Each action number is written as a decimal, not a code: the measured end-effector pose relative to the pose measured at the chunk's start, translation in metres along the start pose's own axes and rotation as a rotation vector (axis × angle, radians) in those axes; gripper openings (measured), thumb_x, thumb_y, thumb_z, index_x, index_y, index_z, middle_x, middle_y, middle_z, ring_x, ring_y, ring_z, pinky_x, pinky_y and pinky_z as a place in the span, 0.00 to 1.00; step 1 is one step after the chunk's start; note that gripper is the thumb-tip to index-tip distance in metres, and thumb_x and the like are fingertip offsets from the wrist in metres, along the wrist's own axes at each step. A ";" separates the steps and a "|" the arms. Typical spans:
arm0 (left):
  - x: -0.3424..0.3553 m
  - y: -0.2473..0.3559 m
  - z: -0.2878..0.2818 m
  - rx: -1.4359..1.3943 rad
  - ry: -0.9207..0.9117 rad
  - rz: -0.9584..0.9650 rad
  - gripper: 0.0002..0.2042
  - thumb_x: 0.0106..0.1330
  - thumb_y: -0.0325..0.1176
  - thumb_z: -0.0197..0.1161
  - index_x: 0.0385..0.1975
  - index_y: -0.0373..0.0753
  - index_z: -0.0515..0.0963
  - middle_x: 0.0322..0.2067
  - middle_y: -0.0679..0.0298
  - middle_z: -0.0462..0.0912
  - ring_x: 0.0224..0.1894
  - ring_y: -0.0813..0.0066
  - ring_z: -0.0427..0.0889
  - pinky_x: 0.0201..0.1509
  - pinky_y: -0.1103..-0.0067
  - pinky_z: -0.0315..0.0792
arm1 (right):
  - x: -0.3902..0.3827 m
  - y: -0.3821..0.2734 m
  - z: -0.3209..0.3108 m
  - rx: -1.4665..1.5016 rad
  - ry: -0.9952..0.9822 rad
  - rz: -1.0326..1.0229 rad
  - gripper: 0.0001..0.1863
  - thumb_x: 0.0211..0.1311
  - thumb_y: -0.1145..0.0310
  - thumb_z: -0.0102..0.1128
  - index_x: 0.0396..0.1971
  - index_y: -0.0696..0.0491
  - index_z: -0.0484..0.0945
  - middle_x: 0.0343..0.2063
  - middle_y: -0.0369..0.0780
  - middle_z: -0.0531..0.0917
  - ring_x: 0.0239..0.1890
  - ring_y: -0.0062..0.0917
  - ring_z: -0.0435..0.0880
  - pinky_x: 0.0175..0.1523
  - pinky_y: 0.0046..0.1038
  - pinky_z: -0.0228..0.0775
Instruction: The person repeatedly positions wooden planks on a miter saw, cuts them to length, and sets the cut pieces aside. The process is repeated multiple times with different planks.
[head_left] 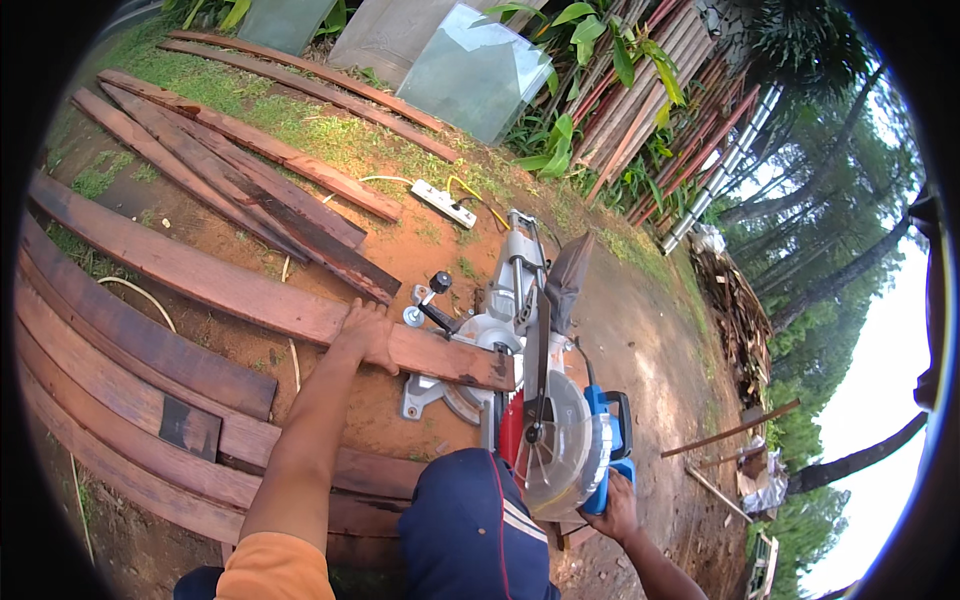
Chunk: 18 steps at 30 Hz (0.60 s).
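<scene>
My left hand [368, 337] grips a long reddish-brown plank [200, 275], fingers over its top, pressing it onto the base of a mitre saw [535, 375]. The plank runs from the far left, and its end lies beside the saw's blade. Close to my left hand stands a clamp with a black knob [440, 282]. My right hand [612, 508] is closed round the blue handle part [600, 490] of the saw, its fingers partly hidden. A clear guard [565, 450] covers much of the blade, with a red part [512, 430] showing. Whether the blade spins cannot be told.
Several planks [130, 400] lie at the left, more [240, 160] behind them. A white power strip [443, 203] with a yellow cord lies beyond the saw. Glass panes [475, 75] lean at the back. My navy-clad knee [470, 530] rises between my arms. Stacked wood [735, 310] stands right.
</scene>
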<state>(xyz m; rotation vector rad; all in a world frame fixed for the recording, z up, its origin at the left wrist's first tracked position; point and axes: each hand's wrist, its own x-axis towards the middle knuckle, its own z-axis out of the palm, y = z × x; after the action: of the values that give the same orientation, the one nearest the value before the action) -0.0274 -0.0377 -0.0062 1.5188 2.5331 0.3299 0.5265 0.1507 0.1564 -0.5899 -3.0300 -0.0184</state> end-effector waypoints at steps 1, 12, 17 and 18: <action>0.000 0.000 0.001 0.000 0.011 0.004 0.55 0.30 0.65 0.83 0.59 0.28 0.80 0.58 0.47 0.82 0.65 0.51 0.77 0.73 0.55 0.63 | 0.000 -0.001 0.001 -0.029 0.083 -0.025 0.32 0.47 0.56 0.80 0.51 0.57 0.82 0.48 0.52 0.85 0.57 0.52 0.81 0.63 0.49 0.70; 0.005 -0.003 0.006 -0.013 -0.015 -0.002 0.55 0.31 0.62 0.83 0.60 0.28 0.77 0.59 0.46 0.82 0.66 0.49 0.77 0.75 0.51 0.61 | -0.002 0.008 0.020 -0.074 0.185 0.036 0.18 0.42 0.65 0.77 0.34 0.50 0.80 0.29 0.44 0.84 0.35 0.46 0.84 0.41 0.44 0.75; 0.002 -0.003 0.006 -0.010 -0.022 0.021 0.49 0.30 0.63 0.81 0.54 0.32 0.84 0.59 0.47 0.82 0.64 0.53 0.79 0.76 0.52 0.60 | 0.016 0.012 0.020 -0.030 0.137 0.080 0.21 0.42 0.68 0.76 0.40 0.53 0.80 0.33 0.49 0.85 0.38 0.53 0.84 0.45 0.50 0.76; 0.001 -0.003 0.006 -0.018 0.010 0.027 0.48 0.30 0.63 0.81 0.52 0.33 0.85 0.58 0.48 0.82 0.64 0.53 0.79 0.76 0.53 0.60 | 0.022 0.014 0.021 -0.029 0.137 0.072 0.22 0.42 0.69 0.75 0.40 0.54 0.80 0.33 0.50 0.85 0.39 0.54 0.84 0.46 0.51 0.76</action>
<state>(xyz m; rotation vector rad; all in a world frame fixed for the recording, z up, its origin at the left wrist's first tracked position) -0.0289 -0.0373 -0.0131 1.5493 2.5119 0.3642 0.5107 0.1721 0.1363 -0.6702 -2.8788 -0.0962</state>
